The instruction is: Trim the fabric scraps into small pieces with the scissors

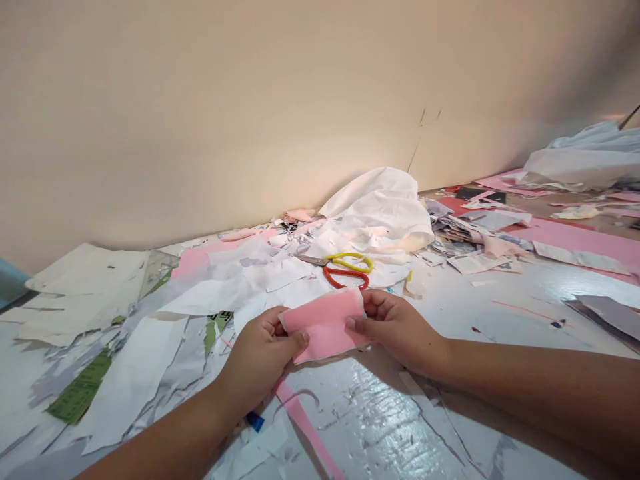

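A small pink rectangle of paper with pale, rough edges is stretched between both hands above the table. My left hand pinches its left end, thumb on top and fingers curled behind. At the other end, my right hand grips it the same way. Just beyond the paper lies a pair of scissors with one yellow and one red handle, touched by neither hand. Below the left hand, a narrow pink paper strip runs toward the near edge of the view.
White paper scraps cover the left side, with green printed pieces among them. A crumpled white sheet or bag rests against the wall. Cut papers and a large pink sheet lie at the right on the table.
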The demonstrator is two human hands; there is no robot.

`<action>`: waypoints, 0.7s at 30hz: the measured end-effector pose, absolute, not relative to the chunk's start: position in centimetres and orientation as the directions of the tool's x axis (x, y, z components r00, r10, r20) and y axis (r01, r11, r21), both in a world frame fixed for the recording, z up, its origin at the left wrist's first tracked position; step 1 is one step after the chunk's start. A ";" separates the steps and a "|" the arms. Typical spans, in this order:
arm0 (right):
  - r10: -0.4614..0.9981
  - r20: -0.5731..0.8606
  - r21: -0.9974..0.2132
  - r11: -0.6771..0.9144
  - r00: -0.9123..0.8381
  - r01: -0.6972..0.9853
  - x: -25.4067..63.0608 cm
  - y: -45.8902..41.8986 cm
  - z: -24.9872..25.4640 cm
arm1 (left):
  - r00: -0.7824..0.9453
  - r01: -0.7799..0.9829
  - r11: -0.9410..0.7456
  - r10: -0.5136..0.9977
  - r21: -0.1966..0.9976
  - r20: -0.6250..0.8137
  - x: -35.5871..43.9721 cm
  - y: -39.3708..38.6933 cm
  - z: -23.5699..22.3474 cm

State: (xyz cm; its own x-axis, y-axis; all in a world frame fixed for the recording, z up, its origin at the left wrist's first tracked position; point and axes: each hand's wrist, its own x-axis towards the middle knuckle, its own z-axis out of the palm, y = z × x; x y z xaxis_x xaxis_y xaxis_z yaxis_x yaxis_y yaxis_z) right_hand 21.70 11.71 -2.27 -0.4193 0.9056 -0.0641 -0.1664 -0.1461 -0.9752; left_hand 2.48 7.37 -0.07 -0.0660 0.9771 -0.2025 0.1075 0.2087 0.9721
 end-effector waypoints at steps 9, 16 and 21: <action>0.862 -0.044 -0.970 -0.158 -0.505 -0.186 21.7 11.8 -2.7 | 0.011 0.031 0.258 0.966 0.966 -0.259 2.4 7.3 -0.4; 0.876 -0.071 -0.980 -0.152 -0.477 -0.132 21.6 11.8 -3.0 | -0.056 0.130 0.254 0.967 0.958 -0.249 2.6 7.3 -0.5; 0.850 -0.051 -0.968 -0.171 -0.524 -0.182 21.5 11.4 -3.1 | -0.048 0.173 0.208 0.978 0.963 -0.203 3.0 6.9 -0.1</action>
